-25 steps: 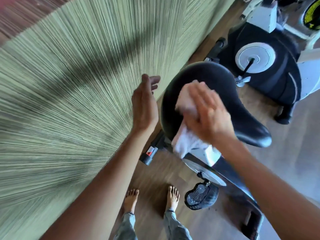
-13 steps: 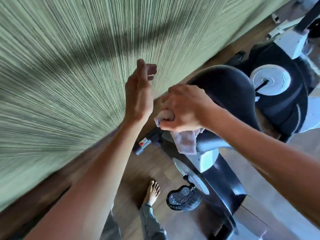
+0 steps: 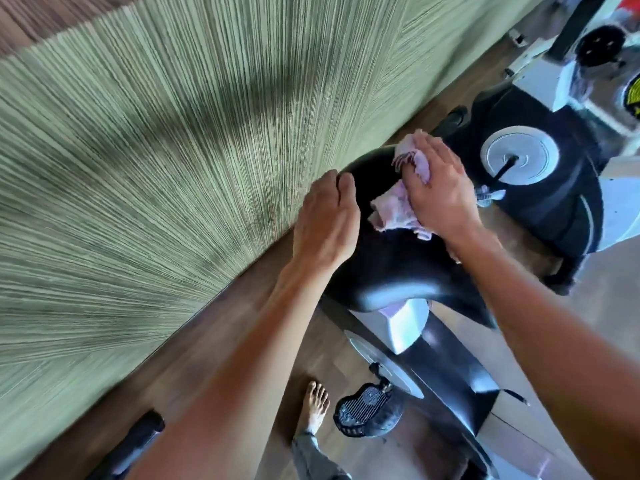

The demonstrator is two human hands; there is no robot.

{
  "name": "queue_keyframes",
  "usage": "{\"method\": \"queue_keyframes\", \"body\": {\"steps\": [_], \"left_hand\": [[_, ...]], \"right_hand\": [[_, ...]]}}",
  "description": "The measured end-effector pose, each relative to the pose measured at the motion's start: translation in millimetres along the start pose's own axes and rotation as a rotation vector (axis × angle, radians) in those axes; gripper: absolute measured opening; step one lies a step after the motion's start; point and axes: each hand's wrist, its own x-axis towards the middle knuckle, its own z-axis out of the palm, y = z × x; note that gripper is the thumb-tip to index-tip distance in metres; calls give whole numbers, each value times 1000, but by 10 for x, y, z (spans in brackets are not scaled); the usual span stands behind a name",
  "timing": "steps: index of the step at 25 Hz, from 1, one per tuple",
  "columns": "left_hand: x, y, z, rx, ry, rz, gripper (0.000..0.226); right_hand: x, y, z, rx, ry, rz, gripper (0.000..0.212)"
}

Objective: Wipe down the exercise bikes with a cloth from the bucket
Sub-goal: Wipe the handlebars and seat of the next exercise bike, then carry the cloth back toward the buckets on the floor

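Cloth (image 3: 398, 206) is being pressed flat onto the bike seat (image 3: 388, 268) by the right hand (image 3: 440, 192); left hand (image 3: 325, 223), fingers relaxed, is steadying it. Overlapping strokes advised.

Green wall (image 3: 138, 174) close beside the saddle (image 3: 391, 268), second bike (image 3: 554, 188) just beyond, open floor (image 3: 616, 327) right

A pale cloth on the black seat of an exercise bike

The cloth (image 3: 398, 206) is pale pink-white, crumpled and frayed at its edges; it lies on top of the wide, glossy black saddle (image 3: 391, 271) of the near exercise bike (image 3: 446, 368), toward its far end. This bike has a black body with a silver post under the saddle and a black ribbed pedal (image 3: 367, 410) low down. A second bike (image 3: 554, 188), black with a silver disc, stands just behind.
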Motion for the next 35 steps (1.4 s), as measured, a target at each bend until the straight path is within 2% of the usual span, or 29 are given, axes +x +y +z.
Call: {"method": "queue_keyframes", "body": {"steps": [2,4,6,11,13,15,18,22,25,32,35], "left_hand": [[26,43,130,236,-10,-7,48],[34,42,186,372,26,29,58],[56,27,199,383,23,35,60],[79,0,149,507,-47,43,73],[-1,90,82,412,-131,0,68],[-156,211,-10,414,-204,113,66],[-375,394,-78,443,-321,437,51],[-872,807,-13,487,-761,616,20],[-1484,1034,203,589,-1042,720,26],[-3363,1060,764,696,-1455,1100,23],[-4122,1007,933,732,-1576,1228,24]], "right_hand": [[195,46,-17,8,-1,151,58],[36,48,47,-35,32,89,60],[-295,9,30,-55,44,-57,61],[-1045,-141,-22,-24,102,-221,55],[-1292,-253,-90,51,89,-185,51],[-1502,-397,-257,194,100,-8,46],[-1842,-644,-562,245,208,327,37],[-2667,-993,-978,142,336,632,39],[-3352,-1197,-1245,144,501,864,34],[-5077,-1706,-1717,126,799,1293,60],[-5699,-1813,-1874,10,906,1430,69]]}}
